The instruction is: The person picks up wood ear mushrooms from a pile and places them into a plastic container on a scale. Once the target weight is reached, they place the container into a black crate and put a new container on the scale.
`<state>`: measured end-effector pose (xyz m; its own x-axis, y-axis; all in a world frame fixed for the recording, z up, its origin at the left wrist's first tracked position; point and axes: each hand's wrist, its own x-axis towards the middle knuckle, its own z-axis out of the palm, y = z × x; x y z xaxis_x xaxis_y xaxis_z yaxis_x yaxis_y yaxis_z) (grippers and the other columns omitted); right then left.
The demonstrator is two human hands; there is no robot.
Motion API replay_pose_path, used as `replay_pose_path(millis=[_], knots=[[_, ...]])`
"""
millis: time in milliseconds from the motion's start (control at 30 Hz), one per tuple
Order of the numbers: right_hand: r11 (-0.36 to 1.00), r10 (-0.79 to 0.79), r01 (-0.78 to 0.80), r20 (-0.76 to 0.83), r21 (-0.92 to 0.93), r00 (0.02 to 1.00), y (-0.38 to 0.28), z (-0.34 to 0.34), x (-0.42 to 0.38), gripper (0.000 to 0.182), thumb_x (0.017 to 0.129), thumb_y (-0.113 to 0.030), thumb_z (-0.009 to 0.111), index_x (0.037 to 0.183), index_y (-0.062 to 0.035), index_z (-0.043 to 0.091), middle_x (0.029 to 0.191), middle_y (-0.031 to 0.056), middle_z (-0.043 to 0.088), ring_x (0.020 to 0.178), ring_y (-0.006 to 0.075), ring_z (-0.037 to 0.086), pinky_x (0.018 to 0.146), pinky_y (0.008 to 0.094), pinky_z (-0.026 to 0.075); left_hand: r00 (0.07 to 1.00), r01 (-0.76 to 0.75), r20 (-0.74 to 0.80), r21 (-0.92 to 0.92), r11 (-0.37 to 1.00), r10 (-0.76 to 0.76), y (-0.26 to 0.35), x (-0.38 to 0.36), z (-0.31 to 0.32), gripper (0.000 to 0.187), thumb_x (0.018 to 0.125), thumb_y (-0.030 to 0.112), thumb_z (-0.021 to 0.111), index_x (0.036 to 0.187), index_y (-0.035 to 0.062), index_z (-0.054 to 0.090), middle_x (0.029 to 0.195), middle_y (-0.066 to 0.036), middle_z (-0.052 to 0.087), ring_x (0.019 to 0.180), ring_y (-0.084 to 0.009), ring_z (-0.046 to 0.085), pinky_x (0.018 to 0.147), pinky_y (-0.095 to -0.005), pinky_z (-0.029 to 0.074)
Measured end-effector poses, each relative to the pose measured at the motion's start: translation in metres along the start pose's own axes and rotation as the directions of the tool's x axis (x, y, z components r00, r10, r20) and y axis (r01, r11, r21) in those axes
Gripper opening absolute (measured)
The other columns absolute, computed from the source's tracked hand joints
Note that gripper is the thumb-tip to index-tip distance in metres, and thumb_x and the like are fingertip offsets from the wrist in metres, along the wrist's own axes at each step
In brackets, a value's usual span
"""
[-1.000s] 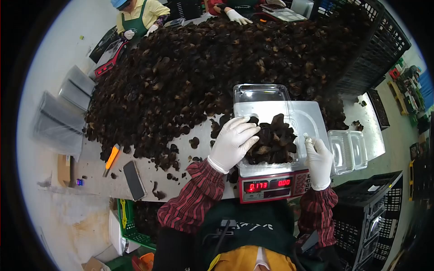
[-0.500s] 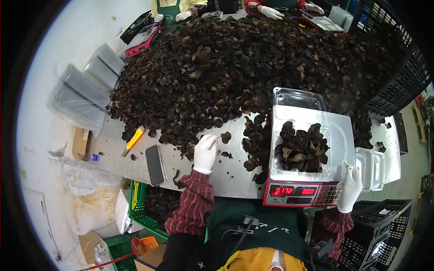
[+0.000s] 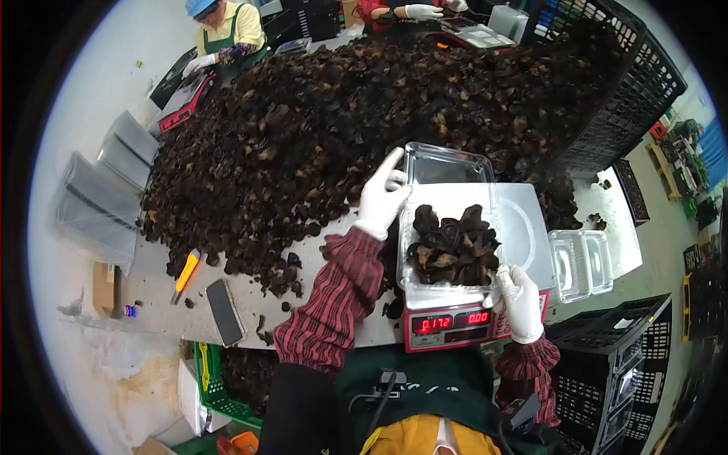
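A clear plastic clamshell box (image 3: 407,274) holding dark wood ear mushrooms (image 3: 455,250) sits on the red and white digital scale (image 3: 523,227). Its lid (image 3: 449,165) is folded back, away from me. My left hand (image 3: 383,196), in a white glove, grips the left side of the box near the lid, fingers along its edge. At the front right corner, my gloved right hand (image 3: 519,302) pinches the rim of the box, thumb and fingers closed. The scale's red display shows 0.172 and 0.00.
A large heap of wood ear mushrooms (image 3: 303,136) covers the table (image 3: 189,303). A yellow utility knife (image 3: 186,274) and a phone (image 3: 224,312) lie left. Clear boxes (image 3: 580,265) stand right, black crates (image 3: 607,341) lower right. Two co-workers (image 3: 227,34) stand across the table.
My left hand has left the loose mushroom on the table and taken hold of the box's left side. My right hand has moved from beside the scale's keypad onto the box's front corner.
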<state>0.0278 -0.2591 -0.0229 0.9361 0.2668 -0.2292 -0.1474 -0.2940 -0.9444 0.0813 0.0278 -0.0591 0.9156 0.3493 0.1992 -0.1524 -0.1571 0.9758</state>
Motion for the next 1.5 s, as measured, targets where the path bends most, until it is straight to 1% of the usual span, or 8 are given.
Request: replay_pose_path(millis=[167,367,867,1100,1167,1367,1433,1500], knots=[[0.888,0.002,-0.012,0.022,0.459,1.000,0.009,-0.003,-0.001,0.072,0.097,-0.057,0.023,0.118,0.0057,0.052,0.083,0.0094,0.061,0.063,0.0139,0.058,0.058,0.0240,0.046,0.762,-0.646,0.197,0.291,0.706,0.616,0.017,-0.053,-0.036,0.033,0.086,0.010,0.062,0.118,0.0040,0.058,0.103,-0.006,0.063,0.088,-0.0135,0.058,0.079,-0.0249,0.046],[0.959,0.018,-0.048,0.109,0.280,0.994,0.014,-0.007,-0.002,0.035,0.095,-0.022,0.051,0.121,0.0020,0.054,0.088,0.0048,0.061,0.073,0.0104,0.057,0.065,0.0260,0.047,0.963,0.264,0.110,-0.203,0.943,-0.246,0.035,-0.146,-0.013,0.032,0.077,-0.002,0.065,0.106,0.0036,0.054,0.097,-0.005,0.055,0.081,-0.0156,0.060,0.069,-0.0296,0.051],[0.904,-0.023,0.104,-0.195,0.414,0.981,-0.013,-0.020,-0.045,0.031,0.088,-0.005,0.051,0.119,0.0007,0.054,0.076,0.0035,0.058,0.062,0.0080,0.058,0.058,0.0230,0.048,0.970,0.208,0.188,-0.295,0.932,-0.157,0.019,-0.151,0.018,0.037,0.082,-0.008,0.051,0.114,0.0076,0.042,0.093,-0.006,0.049,0.073,-0.0182,0.058,0.069,-0.0340,0.054],[0.779,-0.592,0.232,-0.560,-0.582,0.579,-0.070,-0.203,-0.176,0.014,0.076,0.000,0.061,0.088,-0.0007,0.069,0.091,0.0072,0.067,0.082,0.0126,0.063,0.067,0.0254,0.052,0.936,0.085,0.349,-0.350,0.933,0.046,0.040,-0.145,0.022,0.044,0.090,0.018,0.062,0.128,0.0048,0.043,0.111,-0.009,0.055,0.099,-0.0205,0.054,0.090,-0.0354,0.046],[0.891,-0.283,0.453,-0.739,0.034,0.612,-0.056,-0.254,-0.209,0.017,0.080,0.003,0.060,0.095,0.0016,0.066,0.091,0.0049,0.067,0.080,0.0109,0.061,0.072,0.0238,0.051,0.957,0.114,0.286,-0.233,0.966,-0.045,0.035,-0.144,0.005,0.037,0.092,0.016,0.059,0.124,0.0019,0.048,0.112,-0.009,0.055,0.097,-0.0188,0.055,0.088,-0.0339,0.046],[0.999,0.046,-0.038,-0.692,0.027,0.721,0.070,-0.350,-0.233,0.016,0.088,-0.015,0.057,0.095,-0.0049,0.067,0.082,0.0050,0.067,0.068,0.0168,0.061,0.061,0.0308,0.049,0.974,0.149,0.213,-0.351,0.924,-0.077,0.029,-0.149,-0.012,0.021,0.091,0.008,0.056,0.110,-0.0017,0.057,0.100,-0.009,0.060,0.087,-0.0177,0.057,0.082,-0.0317,0.047],[-0.039,-0.037,-0.472,-0.470,-0.881,0.882,0.132,-0.393,-0.230,0.018,0.089,-0.018,0.056,0.083,-0.0035,0.065,0.070,0.0116,0.064,0.059,0.0220,0.060,0.054,0.0323,0.046,0.969,0.130,0.240,-0.297,0.946,-0.057,0.024,-0.149,-0.017,0.017,0.090,0.004,0.054,0.105,-0.0024,0.059,0.098,-0.009,0.060,0.087,-0.0175,0.057,0.082,-0.0308,0.046],[0.577,-0.164,-0.677,-0.877,-0.457,0.452,0.124,-0.377,-0.202,0.027,0.091,-0.022,0.055,0.074,-0.0021,0.060,0.059,0.0157,0.056,0.050,0.0241,0.057,0.050,0.0346,0.042,0.981,0.078,0.189,-0.217,0.973,-0.037,0.026,-0.150,-0.021,0.013,0.086,-0.001,0.055,0.096,-0.0009,0.062,0.096,-0.011,0.062,0.084,-0.0182,0.060,0.078,-0.0294,0.047]])
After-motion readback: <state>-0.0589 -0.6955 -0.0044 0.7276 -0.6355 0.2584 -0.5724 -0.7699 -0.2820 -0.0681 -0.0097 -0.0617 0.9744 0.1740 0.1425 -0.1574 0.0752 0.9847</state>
